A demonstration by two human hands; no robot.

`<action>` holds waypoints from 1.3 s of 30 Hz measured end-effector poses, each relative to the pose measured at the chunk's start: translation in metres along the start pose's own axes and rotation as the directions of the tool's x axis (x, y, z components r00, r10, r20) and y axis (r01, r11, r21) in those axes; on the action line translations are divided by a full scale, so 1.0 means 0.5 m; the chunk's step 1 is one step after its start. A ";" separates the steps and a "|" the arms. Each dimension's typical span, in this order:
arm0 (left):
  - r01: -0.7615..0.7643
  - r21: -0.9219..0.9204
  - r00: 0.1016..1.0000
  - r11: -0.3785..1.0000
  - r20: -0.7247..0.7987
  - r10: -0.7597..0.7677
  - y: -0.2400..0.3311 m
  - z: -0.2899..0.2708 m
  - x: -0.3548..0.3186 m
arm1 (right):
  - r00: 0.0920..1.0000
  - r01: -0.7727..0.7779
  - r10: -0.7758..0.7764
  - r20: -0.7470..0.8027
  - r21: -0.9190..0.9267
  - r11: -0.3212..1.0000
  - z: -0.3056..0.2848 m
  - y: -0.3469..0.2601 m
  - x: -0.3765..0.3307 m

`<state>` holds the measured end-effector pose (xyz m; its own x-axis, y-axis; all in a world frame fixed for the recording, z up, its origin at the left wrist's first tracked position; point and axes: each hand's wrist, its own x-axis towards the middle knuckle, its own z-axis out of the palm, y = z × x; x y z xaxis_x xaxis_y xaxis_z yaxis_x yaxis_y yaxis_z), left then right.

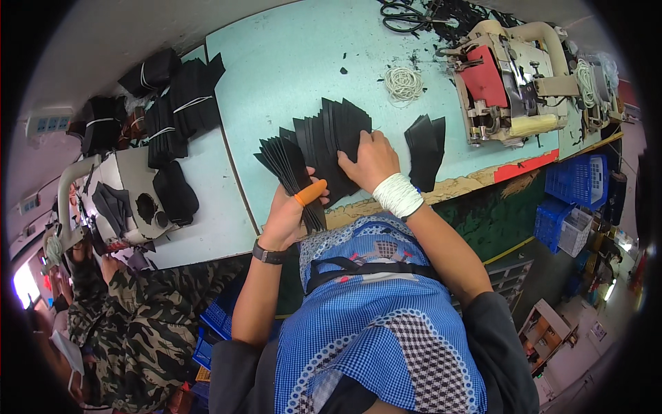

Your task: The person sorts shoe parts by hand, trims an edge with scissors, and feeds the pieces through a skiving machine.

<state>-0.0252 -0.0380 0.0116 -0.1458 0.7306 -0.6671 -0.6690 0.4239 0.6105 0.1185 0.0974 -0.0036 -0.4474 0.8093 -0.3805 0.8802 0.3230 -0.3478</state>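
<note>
My left hand (288, 210), an orange finger cover on its thumb, is closed around a fanned stack of thin black pieces (278, 160), leather-like in look. Just right of it, a larger row of overlapping black pieces (324, 134) lies spread on the pale table. My right hand (376, 162) rests at the right side of that row, thumb and fingers bent against the pieces; its fingertips are partly hidden. White bands (398, 195) are wound thickly round my right wrist. A smaller bunch of black pieces (425, 152) lies to the right of this hand.
A coil of white bands (403, 83) lies beyond my right hand. Black scissors (405, 18) and scraps sit at the far edge. A sewing-type machine (510, 86) stands right, another machine (134, 196) left, near tied black bundles (193, 96). A person in camouflage clothing (148, 324) works at left.
</note>
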 end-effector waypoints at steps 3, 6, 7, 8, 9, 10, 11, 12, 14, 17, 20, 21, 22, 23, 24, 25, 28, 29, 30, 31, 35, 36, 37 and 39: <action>-0.016 0.022 1.000 1.000 -0.001 0.016 0.002 -0.001 0.010 | 0.999 0.030 -0.030 0.012 -0.007 1.000 0.003 -0.021 -0.004; 0.011 0.044 1.000 0.999 0.018 -0.012 0.000 -0.002 0.015 | 0.993 0.108 -0.112 -0.032 -0.113 0.988 0.008 -0.029 -0.007; 0.009 0.044 1.000 0.999 0.009 -0.010 -0.003 -0.005 0.016 | 0.991 0.114 -0.119 -0.058 -0.085 0.990 0.006 -0.022 -0.008; -0.011 0.051 1.000 0.999 0.015 0.010 -0.008 -0.008 0.018 | 0.988 0.121 -0.126 -0.084 -0.056 0.991 0.005 -0.017 -0.009; -0.031 0.060 0.999 0.998 0.024 0.029 -0.010 -0.007 0.018 | 0.988 0.127 -0.131 -0.083 -0.053 0.991 0.005 -0.011 -0.010; -0.011 0.052 1.000 0.999 0.026 0.010 -0.009 -0.007 0.017 | 0.986 0.128 -0.133 -0.103 -0.049 0.991 0.007 -0.007 -0.010; -0.014 0.054 1.000 0.998 0.021 0.013 -0.005 -0.007 0.015 | 0.983 0.130 -0.134 -0.123 -0.046 0.991 0.008 -0.006 -0.011; -0.013 0.063 1.000 0.998 0.013 0.013 -0.004 -0.004 0.013 | 0.983 0.136 -0.142 -0.119 -0.054 0.989 0.007 -0.006 -0.013; -0.015 0.072 1.000 0.997 0.005 0.015 -0.005 -0.003 0.011 | 0.983 0.134 -0.140 -0.118 -0.059 0.989 0.016 -0.009 -0.012; -0.039 0.079 0.999 0.996 0.021 0.037 -0.003 -0.003 0.013 | 0.984 0.129 -0.132 -0.122 -0.031 0.991 0.026 -0.004 -0.007; -0.065 0.074 0.998 0.995 0.030 0.063 -0.008 -0.004 0.012 | 0.988 0.117 -0.113 -0.103 0.040 0.992 0.020 0.000 -0.005; -0.054 0.068 0.998 0.996 0.025 0.053 -0.008 -0.003 0.013 | 0.993 0.097 -0.091 -0.082 0.081 0.992 0.017 0.001 -0.006; -0.043 0.063 0.999 0.997 0.020 0.042 -0.009 -0.003 0.014 | 0.992 0.097 -0.090 -0.085 0.081 0.992 0.013 0.003 -0.004; -0.045 0.065 0.999 0.997 0.021 0.044 -0.010 -0.001 0.014 | 0.997 0.031 -0.018 -0.075 0.169 0.985 0.009 0.005 0.001; -0.044 0.069 0.999 0.997 0.019 0.043 -0.010 0.001 0.014 | 0.997 -0.036 0.053 -0.059 0.256 0.966 0.005 0.006 0.006; -0.043 0.073 0.999 0.996 0.016 0.042 -0.010 0.003 0.013 | 0.997 -0.036 0.054 -0.061 0.258 0.965 -0.003 0.010 0.013; -0.045 0.090 0.998 0.995 0.052 0.040 -0.010 0.006 0.009 | 0.980 -0.192 0.146 0.135 0.465 0.864 -0.018 0.027 0.036; -0.048 0.092 0.998 0.995 0.051 0.043 -0.008 0.007 0.008 | 0.981 -0.190 0.143 0.133 0.467 0.864 -0.020 0.027 0.035; -0.032 0.084 0.999 0.996 0.046 0.029 -0.008 0.009 0.007 | 0.982 -0.173 0.124 0.141 0.431 0.886 -0.029 0.023 0.033; -0.017 0.075 0.999 0.997 0.040 0.014 -0.007 0.011 0.006 | 0.983 -0.156 0.104 0.149 0.394 0.906 -0.033 0.021 0.031; -0.033 0.062 0.999 0.998 0.021 0.032 -0.011 0.012 0.009 | 1.000 -0.019 0.017 0.011 0.220 0.975 -0.007 0.027 0.027; -0.015 0.055 1.000 0.998 0.000 0.015 -0.010 0.014 0.007 | 1.000 -0.030 0.030 0.007 0.169 0.985 -0.010 0.017 0.022; 0.004 0.047 1.000 0.999 -0.021 -0.003 -0.010 0.016 0.006 | 0.999 -0.042 0.042 0.002 0.118 0.992 -0.012 0.008 0.017; 0.004 0.034 0.999 0.999 -0.052 -0.003 -0.015 0.019 0.003 | 1.000 -0.016 0.016 -0.002 0.062 0.998 -0.015 -0.009 0.010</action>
<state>-0.0135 -0.0352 0.0101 -0.1814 0.7009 -0.6898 -0.6443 0.4452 0.6218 0.1137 0.1037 0.0023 -0.4327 0.8154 -0.3845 0.8757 0.2788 -0.3944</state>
